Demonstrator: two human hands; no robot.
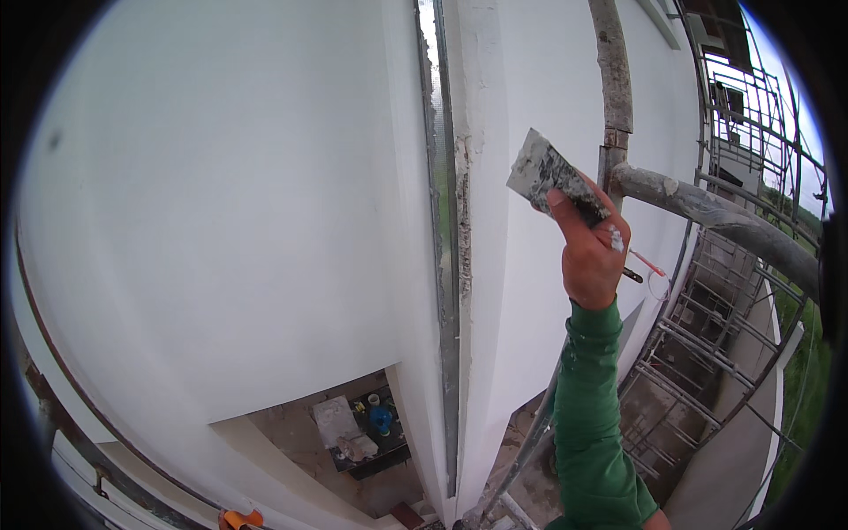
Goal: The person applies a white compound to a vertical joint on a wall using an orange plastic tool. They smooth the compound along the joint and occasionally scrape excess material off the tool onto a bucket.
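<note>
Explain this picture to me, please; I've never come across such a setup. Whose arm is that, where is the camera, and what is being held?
There is no machine here: a person works bare-handed. The only picture comes from a wide fisheye camera on their head, which is why straight edges bend and the corners are black.

The arm in the green sleeve is the person's own. Their right hand grips a smeared, flat scraper; whether it touches the white wall behind, I can't tell. At the bottom left is something orange; the left hand can't be made out clearly there.

Metal pipes stand at the right. Below, through an opening, a dark surface carries a pale slab-like thing and something blue.
</note>
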